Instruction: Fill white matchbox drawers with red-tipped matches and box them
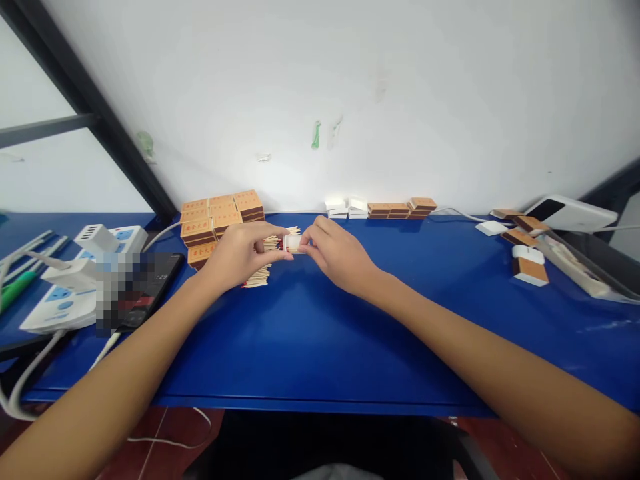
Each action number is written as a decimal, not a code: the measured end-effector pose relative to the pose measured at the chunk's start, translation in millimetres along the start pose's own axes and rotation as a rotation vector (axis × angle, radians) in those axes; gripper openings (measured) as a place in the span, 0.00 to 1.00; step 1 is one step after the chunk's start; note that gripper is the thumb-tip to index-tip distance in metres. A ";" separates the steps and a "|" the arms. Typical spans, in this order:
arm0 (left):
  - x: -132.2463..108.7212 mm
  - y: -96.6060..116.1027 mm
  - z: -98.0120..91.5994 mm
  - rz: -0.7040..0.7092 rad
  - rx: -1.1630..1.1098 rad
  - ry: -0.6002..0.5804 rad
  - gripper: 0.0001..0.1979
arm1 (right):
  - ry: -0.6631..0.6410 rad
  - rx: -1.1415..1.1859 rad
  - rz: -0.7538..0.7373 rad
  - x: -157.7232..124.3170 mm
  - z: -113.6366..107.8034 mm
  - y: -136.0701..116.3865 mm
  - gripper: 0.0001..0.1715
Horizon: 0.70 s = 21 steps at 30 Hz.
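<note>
Between my hands, above the blue desk, is a small white matchbox tray (292,243). My left hand (243,250) grips its left end, thumb below and forefinger above. The fingertips of my right hand (333,250) are pinched at the tray's right end. Loose matches (257,277) with red heads lie in a pile under and beside my left hand, partly hidden by it. Just behind that hand rises a stack of brown matchboxes (225,217). What the tray holds is too small to tell.
White trays (346,208) and brown matchboxes (400,209) stand along the wall. More matchboxes (530,270) lie at the right near a white device (575,210). A power strip (75,293), a phone (150,293) and cables are at the left. The desk's front edge (320,403) is close to me.
</note>
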<state>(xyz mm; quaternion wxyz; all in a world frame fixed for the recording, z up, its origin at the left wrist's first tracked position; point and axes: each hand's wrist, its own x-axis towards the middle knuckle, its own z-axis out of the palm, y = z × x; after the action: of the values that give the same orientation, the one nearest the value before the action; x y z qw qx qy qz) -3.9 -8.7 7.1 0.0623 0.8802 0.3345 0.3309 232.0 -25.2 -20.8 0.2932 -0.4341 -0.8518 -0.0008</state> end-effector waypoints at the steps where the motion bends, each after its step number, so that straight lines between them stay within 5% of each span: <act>1: 0.0 0.0 0.0 -0.006 -0.001 -0.003 0.23 | 0.000 0.009 -0.005 0.0 -0.4 -0.6 0.05; 8: -0.1 -7.8 -1.6 -0.133 0.085 0.138 0.21 | 0.111 0.139 -0.048 -2.7 0.3 -13.2 0.11; 14: -0.3 -13.8 -2.0 -0.156 0.198 0.228 0.19 | -0.169 0.201 -0.241 -5.8 28.6 -40.8 0.12; 21: 0.4 -7.8 -1.1 -0.165 0.185 0.210 0.20 | -0.221 0.189 -0.230 -4.8 36.8 -48.9 0.12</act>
<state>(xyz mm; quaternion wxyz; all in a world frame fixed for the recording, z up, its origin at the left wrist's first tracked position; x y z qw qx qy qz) -8.7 -2.5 5.6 -0.0272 0.8121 0.4394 0.3829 179.6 -49.8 -41.3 0.2354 -0.3019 -0.9191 0.0936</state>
